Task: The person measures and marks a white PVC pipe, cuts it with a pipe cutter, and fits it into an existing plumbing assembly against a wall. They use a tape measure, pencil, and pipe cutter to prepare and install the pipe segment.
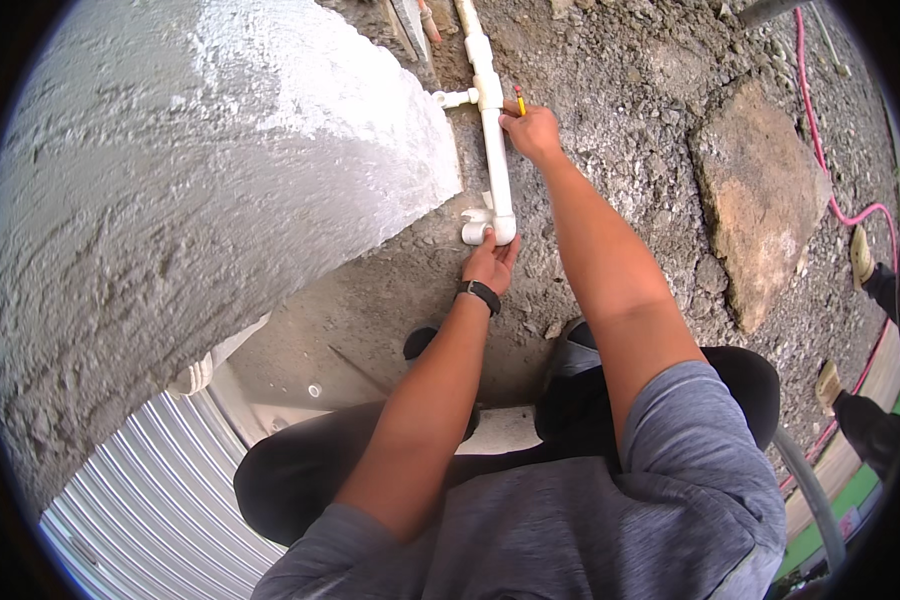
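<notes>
A white plastic pipe [496,170] runs from the top of the view along the rough ground, with a side branch [455,99] toward the wall. At its near end my left hand [488,262], a dark watch on the wrist, grips the white elbow fitting [504,228] from below, beside a short open pipe end [473,232]. Higher up, my right hand [535,135] has closed fingers around a yellow pencil [520,101], its fingertips at the pipe just below the tee [490,93].
A rough plastered wall [210,150] fills the left, above corrugated metal [150,470]. A broken stone slab [750,200] lies at right, beside a pink hose [855,215]. Another person's feet [860,255] are at the far right edge. A grey tube [800,465] curves at lower right.
</notes>
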### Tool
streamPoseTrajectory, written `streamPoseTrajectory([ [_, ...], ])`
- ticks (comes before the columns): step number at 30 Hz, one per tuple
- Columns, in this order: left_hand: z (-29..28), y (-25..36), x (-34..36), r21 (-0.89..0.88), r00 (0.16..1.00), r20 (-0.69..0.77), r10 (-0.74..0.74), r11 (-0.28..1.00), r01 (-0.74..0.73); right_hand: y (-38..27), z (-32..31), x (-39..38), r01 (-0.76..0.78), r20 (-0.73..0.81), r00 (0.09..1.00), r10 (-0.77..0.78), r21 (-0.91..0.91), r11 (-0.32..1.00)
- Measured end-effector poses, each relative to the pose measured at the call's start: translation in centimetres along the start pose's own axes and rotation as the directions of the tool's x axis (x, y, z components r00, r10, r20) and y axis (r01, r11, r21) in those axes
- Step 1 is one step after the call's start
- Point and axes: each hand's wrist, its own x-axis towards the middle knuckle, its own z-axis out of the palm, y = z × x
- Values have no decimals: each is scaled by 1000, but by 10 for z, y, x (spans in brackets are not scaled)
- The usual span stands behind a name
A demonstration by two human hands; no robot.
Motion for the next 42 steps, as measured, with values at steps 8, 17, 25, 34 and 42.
streamPoseTrajectory([
  [8,-2,-2,2,10,999,32,-22,1000,21,-4,-1,-2,-58,-2,998,58,53,997],
  [17,2,-6,5,-64,1000,-2,-1,998,0,1,0,1,-54,-11,998,54,10,999],
  [25,5,-8,7,-143,1000,-24,12,990,-15,2,1,2,-30,-10,1000,30,0,1000],
  [34,10,-7,5,-104,998,-61,26,994,-33,-4,-2,-2,-35,-10,999,34,-51,998],
  [42,10,-7,3,-89,997,-69,32,995,-38,-13,-3,-7,15,-49,999,-22,-141,990],
])
